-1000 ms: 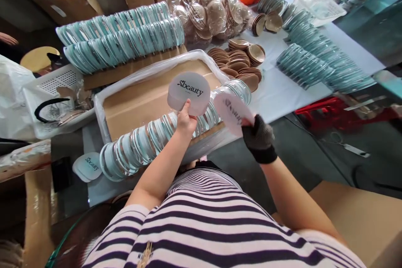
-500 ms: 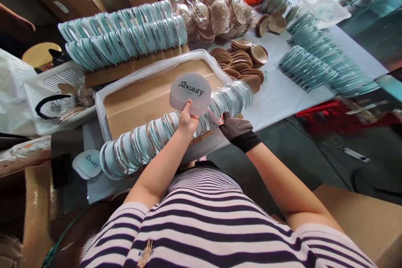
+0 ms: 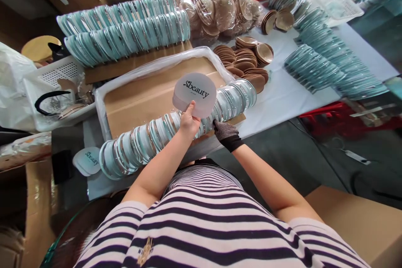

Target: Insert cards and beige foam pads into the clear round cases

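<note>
My left hand (image 3: 190, 122) is closed around the lower edge of a stack of white rounded cards (image 3: 196, 96), thumb on top; the top card is printed "beauty". Below the stack runs a row of pale teal and clear hoop-shaped pieces (image 3: 138, 146), like headbands, with white cards visible among them. My right hand (image 3: 226, 133), in a black mesh glove, touches the near side of this row. Its fingers are drawn together, and whatever they hold is hidden. The row lies across the front of a plastic-wrapped cardboard tray (image 3: 132, 109).
Two more rows of teal hoops (image 3: 125, 33) stand behind the tray. Brown oval pads (image 3: 243, 60), bagged pads (image 3: 216, 8) and teal stacks (image 3: 320, 63) lie to the right. At left are a white basket (image 3: 40, 113) holding a black headband and some loose printed cards (image 3: 86, 161).
My right hand has moved left and slightly down against the row; the printed card that showed at its fingers is out of sight. My left hand still holds the stack, shifted slightly right.
</note>
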`<state>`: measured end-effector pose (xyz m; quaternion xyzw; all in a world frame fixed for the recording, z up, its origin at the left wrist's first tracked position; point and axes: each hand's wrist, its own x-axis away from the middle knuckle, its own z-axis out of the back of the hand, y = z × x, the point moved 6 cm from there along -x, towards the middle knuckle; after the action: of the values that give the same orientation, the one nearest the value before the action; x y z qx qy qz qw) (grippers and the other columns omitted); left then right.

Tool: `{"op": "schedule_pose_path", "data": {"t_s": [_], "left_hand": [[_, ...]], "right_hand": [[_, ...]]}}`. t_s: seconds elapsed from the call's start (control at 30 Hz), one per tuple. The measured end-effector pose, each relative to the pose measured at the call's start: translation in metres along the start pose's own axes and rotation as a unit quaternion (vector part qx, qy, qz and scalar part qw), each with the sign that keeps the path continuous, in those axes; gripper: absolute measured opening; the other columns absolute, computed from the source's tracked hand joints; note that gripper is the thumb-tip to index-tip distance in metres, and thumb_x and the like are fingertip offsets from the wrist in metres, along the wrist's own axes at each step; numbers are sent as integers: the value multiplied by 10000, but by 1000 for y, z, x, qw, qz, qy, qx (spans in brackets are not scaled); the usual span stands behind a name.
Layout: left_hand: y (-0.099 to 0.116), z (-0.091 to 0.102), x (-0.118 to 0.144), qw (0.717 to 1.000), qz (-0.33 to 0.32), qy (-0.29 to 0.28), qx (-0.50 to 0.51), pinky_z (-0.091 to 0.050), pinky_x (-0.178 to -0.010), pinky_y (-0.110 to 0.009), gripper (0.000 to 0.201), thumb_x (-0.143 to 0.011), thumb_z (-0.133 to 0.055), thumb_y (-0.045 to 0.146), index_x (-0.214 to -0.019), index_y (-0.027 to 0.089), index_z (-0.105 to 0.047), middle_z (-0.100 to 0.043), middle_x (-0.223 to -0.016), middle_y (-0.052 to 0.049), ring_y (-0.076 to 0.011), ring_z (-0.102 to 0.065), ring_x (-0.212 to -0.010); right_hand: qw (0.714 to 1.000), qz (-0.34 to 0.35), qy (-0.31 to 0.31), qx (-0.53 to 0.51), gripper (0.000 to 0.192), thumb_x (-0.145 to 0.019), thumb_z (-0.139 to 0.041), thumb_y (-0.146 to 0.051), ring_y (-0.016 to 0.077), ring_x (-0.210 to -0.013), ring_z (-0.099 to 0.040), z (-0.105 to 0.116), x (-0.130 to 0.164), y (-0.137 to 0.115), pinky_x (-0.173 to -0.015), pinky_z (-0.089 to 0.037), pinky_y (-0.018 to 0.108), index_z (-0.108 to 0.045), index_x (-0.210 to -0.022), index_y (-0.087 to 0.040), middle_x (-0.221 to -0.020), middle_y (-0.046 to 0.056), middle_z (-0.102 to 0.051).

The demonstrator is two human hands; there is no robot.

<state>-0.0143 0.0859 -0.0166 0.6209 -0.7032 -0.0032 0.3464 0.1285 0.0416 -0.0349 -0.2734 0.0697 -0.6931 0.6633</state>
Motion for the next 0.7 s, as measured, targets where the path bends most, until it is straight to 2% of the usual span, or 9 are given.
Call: {"op": "schedule_pose_path", "data": {"t_s": [0.1,0.2,0.3,0.37,0.43,0.5,0.57,0.63,0.7], "left_hand": [[-2,0,0,1000,-7,-4,-8,-497,-1037,-342,362,-855,-666,143,-1211,205,-651,-698,-1225,-62,-207,-627,-1187],[-3,1,-2,1000,-16,3,-15,-518,-1004,-314,343,-866,-643,127,-1197,214,-654,-716,-1188,-48,-192,-635,-1174],[-5,0,-3,1000,-14,26,0,-539,-968,-308,381,-832,-674,107,-1196,217,-651,-722,-1172,-52,-191,-653,-1143],[-4,0,0,999,-16,41,0,-550,-949,-315,412,-801,-700,96,-1195,207,-651,-728,-1155,-57,-199,-669,-1111],[-2,-1,7,999,-19,40,-16,-558,-933,-322,413,-782,-714,97,-1181,191,-661,-740,-1115,-62,-206,-686,-1072],[2,0,17,999,-22,27,-40,-563,-923,-327,393,-774,-720,111,-1159,178,-677,-750,-1072,-67,-212,-699,-1035],[6,5,26,998,-29,22,-56,-560,-926,-331,381,-766,-722,119,-1142,178,-690,-756,-1044,-66,-212,-704,-1016],[9,11,31,997,-39,28,-65,-553,-931,-322,359,-762,-716,114,-1113,186,-702,-762,-1013,-56,-202,-705,-1004],[10,15,34,996,-37,29,-76,-551,-927,-312,301,-761,-708,98,-1049,183,-717,-766,-972,-45,-191,-709,-980]], "right_hand": [[982,26,-66,-176,375,-942,-312,-262,82,-369,-403,0,6,2,-402,-355,161,-653,-900,-112,-465,-81,-531],[967,55,-88,-234,346,-951,-349,-255,94,-330,-400,9,8,-3,-394,-370,166,-667,-878,-142,-400,-102,-482],[982,32,15,-185,327,-923,-440,-312,109,-437,-541,35,-2,-4,-479,-437,178,-701,-823,-142,-491,-48,-608],[976,44,132,-167,343,-937,-436,-345,136,-675,-665,61,-11,-9,-659,-511,214,-700,-1023,-143,-759,25,-732],[959,90,222,-153,429,-958,-417,-394,188,-979,-676,81,-16,-19,-866,-523,324,-582,-1290,-178,-1102,96,-717],[950,139,256,-110,550,-950,-422,-455,235,-1207,-577,90,-16,-34,-1012,-462,417,-449,-1428,-184,-1337,138,-595],[947,164,272,-49,629,-928,-449,-491,273,-1323,-471,89,-8,-50,-1078,-404,466,-395,-1465,-168,-1442,162,-494],[940,172,295,6,620,-922,-456,-489,295,-1341,-440,83,5,-65,-1086,-387,488,-416,-1450,-166,-1450,168,-478],[939,173,295,34,529,-933,-439,-470,289,-1242,-525,72,13,-77,-1025,-439,463,-514,-1361,-169,-1333,163,-579]]}}
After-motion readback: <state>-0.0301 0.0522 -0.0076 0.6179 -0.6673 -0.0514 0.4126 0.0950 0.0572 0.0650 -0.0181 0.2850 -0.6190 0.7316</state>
